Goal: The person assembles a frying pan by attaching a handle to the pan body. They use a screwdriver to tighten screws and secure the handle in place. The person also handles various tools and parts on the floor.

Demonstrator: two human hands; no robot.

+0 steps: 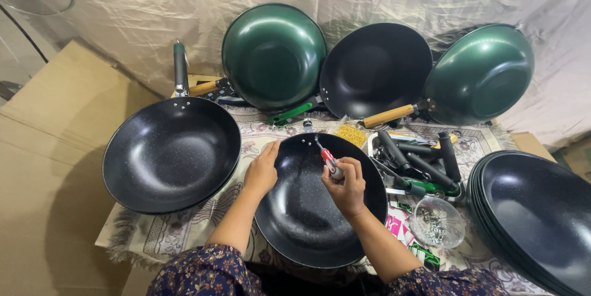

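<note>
1. Centre wok (pixel 308 210) flat on the patterned cloth (pixel 184 234), dark speckled inside facing up, right in front of the body.
2. Left hand (pixel 263 170) pressed on the wok's near-left rim, fingers laid flat and spread a little, gripping nothing, just steadying.
3. Right hand (pixel 346 186) over the wok's right half, fingers curled tight round the red-handled screwdriver (pixel 327 159).
4. Screwdriver slanting: handle low in the fist, shaft running up and left toward the wok's far rim.
5. Tip landing at the small holes (pixel 305 142) on that far rim, just beyond the fingers of both hands; right hand clearly the nearer one to the tool's working end.
6. Long axis of the screwdriver roughly in line with the rim holes, pointing away from the body.
7. Left of the centre wok: another black wok (pixel 171 154) with a green handle already on, pointing away.
8. Behind the centre wok: three more leaning on the draped sheet (pixel 123 19), two green backs and one dark inside.
9. Right of the centre wok: loose black handles (pixel 418 160) in a heap, a clear bowl of screws (pixel 437 222) nearer the body, and a stack of bare woks (pixel 535 216) at the cloth's edge.
10. Small yellow heap (pixel 352 135) just past the far rim; contents too small to tell.
</note>
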